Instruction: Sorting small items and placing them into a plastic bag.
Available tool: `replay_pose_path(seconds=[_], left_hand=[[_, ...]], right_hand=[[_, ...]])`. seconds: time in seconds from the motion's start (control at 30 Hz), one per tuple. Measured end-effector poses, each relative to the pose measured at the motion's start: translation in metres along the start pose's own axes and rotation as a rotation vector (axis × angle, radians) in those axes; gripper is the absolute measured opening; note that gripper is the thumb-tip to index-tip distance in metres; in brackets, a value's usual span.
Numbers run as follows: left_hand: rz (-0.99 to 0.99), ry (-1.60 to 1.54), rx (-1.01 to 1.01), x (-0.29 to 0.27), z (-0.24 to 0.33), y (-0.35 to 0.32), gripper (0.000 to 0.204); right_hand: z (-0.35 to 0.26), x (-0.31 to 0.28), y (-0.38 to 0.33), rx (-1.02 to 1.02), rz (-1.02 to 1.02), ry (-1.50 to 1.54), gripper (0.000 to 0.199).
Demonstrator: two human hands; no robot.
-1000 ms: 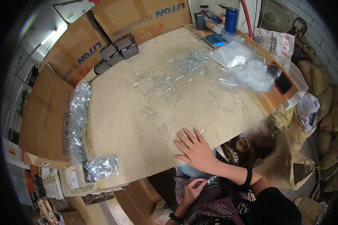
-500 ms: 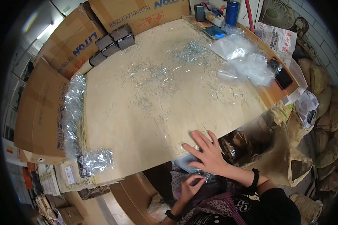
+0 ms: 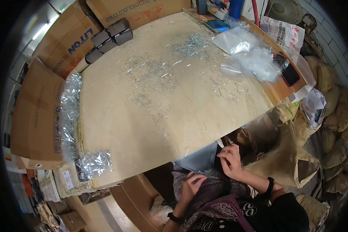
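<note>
Many thin silvery metal pins (image 3: 147, 73) lie scattered over the pale wooden table (image 3: 120, 127). A grey-blue tray (image 3: 200, 156) sits at the table's front edge, above my lap, with some pins along its near side. At the tray's near left, my left hand (image 3: 191, 186) is closed, its thumb and fingertips drawn together. My right hand (image 3: 231, 160) is just right of the tray, fingers curled in toward the thumb. Anything pinched in either hand is too small or hidden to make out.
Clear plastic bags (image 3: 251, 63) and a phone (image 3: 290, 74) lie at the right edge, near a small digital scale (image 3: 216, 25). Dark grey blocks (image 3: 111, 36) and cardboard boxes (image 3: 38, 112) line the back left. Clear plastic-wrapped bundles (image 3: 71, 116) run along the left edge.
My right hand has come off the tabletop edge, moving right and down beside the tray, its spread fingers now curled. My left hand has shifted slightly left. The tray shows more fully.
</note>
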State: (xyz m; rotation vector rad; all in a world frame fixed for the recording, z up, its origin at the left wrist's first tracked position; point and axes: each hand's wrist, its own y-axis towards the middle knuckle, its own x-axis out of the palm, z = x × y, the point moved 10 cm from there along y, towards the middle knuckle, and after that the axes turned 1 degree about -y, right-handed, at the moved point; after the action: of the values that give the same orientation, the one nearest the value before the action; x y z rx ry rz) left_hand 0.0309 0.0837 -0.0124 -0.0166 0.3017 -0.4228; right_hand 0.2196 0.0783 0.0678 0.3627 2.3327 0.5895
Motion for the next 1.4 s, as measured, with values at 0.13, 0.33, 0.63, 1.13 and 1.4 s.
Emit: replay_pose_path(seconds=[0.13, 0.33, 0.63, 1.13, 1.4], left_hand=[[-0.004, 0.009, -0.008, 0.002, 0.006, 0.003, 0.010], [-0.076, -0.005, -0.006, 0.004, 0.006, -0.003, 0.010], [-0.106, 0.003, -0.009, 0.007, 0.004, 0.002, 0.010], [-0.359, -0.594, -0.380, 0.026, -0.009, -0.018, 0.061], [-0.336, -0.555, -0.301, 0.015, -0.001, 0.005, 0.049]], right_hand=[[0.010, 0.017, -0.017, 0.127, -0.194, 0.070, 0.027], [0.012, 0.072, -0.061, 0.342, -0.839, 0.360, 0.059], [0.014, 0.083, -0.065, 0.300, -0.884, 0.407, 0.062], [-0.020, 0.048, -0.029, 0.164, -0.695, 0.618, 0.025], [-0.059, 0.047, 0.009, -0.155, -0.759, 0.450, 0.043]])
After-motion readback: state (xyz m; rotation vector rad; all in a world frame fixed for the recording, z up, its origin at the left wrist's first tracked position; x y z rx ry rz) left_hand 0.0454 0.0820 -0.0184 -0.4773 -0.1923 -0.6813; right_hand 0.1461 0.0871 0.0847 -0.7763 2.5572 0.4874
